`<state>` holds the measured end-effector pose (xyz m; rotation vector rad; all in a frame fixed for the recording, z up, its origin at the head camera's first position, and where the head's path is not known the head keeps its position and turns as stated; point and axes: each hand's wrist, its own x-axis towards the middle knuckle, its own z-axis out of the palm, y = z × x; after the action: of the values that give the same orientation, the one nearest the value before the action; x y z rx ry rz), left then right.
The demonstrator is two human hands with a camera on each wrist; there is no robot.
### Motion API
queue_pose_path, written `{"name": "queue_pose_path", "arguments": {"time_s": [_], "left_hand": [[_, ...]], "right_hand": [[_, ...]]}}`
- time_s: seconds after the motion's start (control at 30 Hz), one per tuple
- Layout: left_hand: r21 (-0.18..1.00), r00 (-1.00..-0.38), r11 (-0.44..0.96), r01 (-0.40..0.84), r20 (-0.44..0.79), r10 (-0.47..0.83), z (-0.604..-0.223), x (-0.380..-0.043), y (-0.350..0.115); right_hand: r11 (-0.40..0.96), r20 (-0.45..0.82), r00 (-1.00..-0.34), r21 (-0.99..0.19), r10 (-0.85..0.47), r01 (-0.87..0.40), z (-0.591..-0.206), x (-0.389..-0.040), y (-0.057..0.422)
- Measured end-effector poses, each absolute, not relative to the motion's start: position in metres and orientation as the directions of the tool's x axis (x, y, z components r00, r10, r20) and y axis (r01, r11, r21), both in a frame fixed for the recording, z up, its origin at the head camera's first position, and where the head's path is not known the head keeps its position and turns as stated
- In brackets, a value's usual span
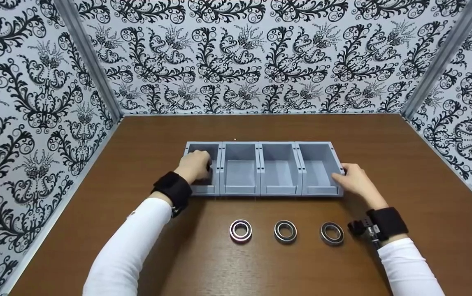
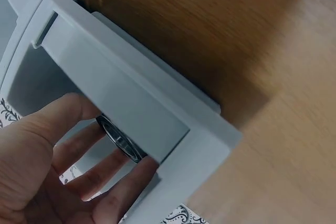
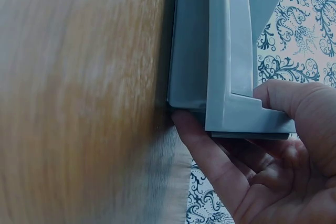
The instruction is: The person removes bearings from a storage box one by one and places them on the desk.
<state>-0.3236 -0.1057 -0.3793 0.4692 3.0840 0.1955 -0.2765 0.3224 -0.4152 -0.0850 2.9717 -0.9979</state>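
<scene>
Four grey bins joined in a row, so several open-front bins (image 1: pixel 240 190), stand on the table. Inside the leftmost one is my left hand (image 1: pixel 194 165), its fingers around a metal ball bearing (image 2: pixel 122 139) close behind the bin's front lip (image 2: pixel 115 85). Fingers partly cover that bearing. At the row's other end, my right hand (image 1: pixel 357 181) grips the outer side wall of the rightmost bin (image 3: pixel 252 114), thumb over the rim and fingers outside and beneath it. Three more bearings lie flat in front of the bins: left bearing (image 1: pixel 240 231), middle bearing (image 1: pixel 285 232), right bearing (image 1: pixel 332 234).
The brown wooden table (image 1: pixel 285 271) extends around the bins. Patterned panels (image 1: pixel 244 57) enclose its back and both sides, with grey metal posts (image 1: pixel 91 61) at the corners. Black straps (image 1: pixel 173 190) with cameras are on both wrists.
</scene>
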Motion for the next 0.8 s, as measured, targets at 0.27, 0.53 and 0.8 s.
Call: {"name": "queue_pose_path", "arguments": {"time_s": [0.27, 0.53, 0.8], "left_hand": [[0.137, -0.946, 0.936, 0.323, 0.013, 0.325, -0.38, -0.325, -0.109], [0.147, -0.942, 0.931, 0.333, 0.022, 0.334, -0.373, -0.32, -0.108], [0.154, -0.939, 0.927, 0.343, 0.028, 0.343, -0.367, -0.318, -0.11]], "right_hand": [[0.812, 0.026, -0.998, -0.581, -0.057, -0.062, -0.414, -0.277, 0.322], [0.808, 0.042, -0.998, -0.585, -0.05, -0.065, -0.415, -0.277, 0.323], [0.804, 0.02, -0.999, -0.593, -0.039, -0.044, -0.415, -0.277, 0.321]]}}
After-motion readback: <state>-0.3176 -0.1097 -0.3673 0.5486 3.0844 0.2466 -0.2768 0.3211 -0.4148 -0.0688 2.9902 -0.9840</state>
